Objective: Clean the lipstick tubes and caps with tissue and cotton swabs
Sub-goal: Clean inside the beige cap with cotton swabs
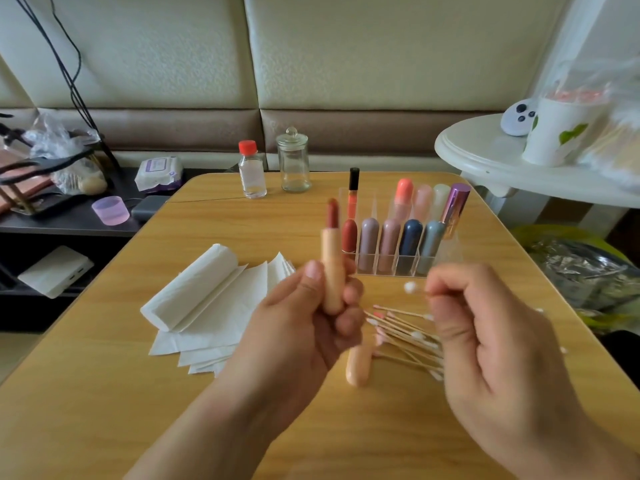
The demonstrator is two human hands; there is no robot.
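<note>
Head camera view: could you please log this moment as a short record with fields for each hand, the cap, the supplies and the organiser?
left hand: grips open lipstick tube upright, bullet exposed
right hand: pinches cotton swab, tip apart from the tube
cap: peach cap lies on table beside the spare swabs
tissue: folded tissue stack left of the hands
organiser: clear organiser holds capped lipsticks
behind: red-capped bottle, glass jar

L hand [304, 306] grips open lipstick [331, 268] upright; R hand [485, 327] pinches swab [414, 288].
</note>
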